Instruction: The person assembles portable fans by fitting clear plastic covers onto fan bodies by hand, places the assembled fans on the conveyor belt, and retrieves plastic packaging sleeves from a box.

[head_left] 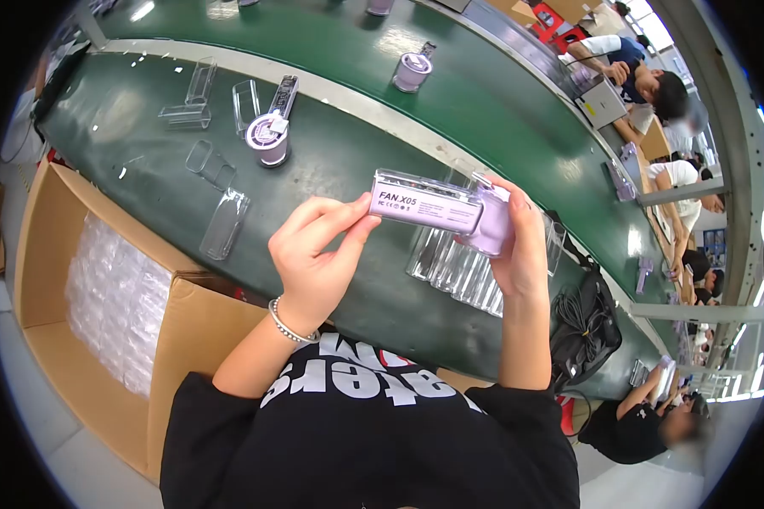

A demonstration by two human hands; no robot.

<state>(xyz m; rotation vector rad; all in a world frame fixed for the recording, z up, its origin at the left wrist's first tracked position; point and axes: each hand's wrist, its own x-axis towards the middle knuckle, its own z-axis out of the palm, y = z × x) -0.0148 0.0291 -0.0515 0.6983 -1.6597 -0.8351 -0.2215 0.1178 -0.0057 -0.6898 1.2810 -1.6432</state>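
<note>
Spanning your left hand (pixel 317 254) and right hand (pixel 518 233), lilac fan (pixel 437 208) sits above green bench (pixel 331 216); left fingers pinch handle end, right fingers clamp head. Bare bench separates left hand from clear cases (pixel 223 222).

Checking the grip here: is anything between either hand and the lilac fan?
Yes: a clear plastic cover lies between the left hand and the handle of the lilac fan. Nothing visible stands between the right hand and the fan's round end.

I can see a black short-sleeved shirt (pixel 373 441) with big white lettering, plus a little red in the print. There's also a beaded, silvery bracelet (pixel 290 323) on the left-side wrist in view.
</note>
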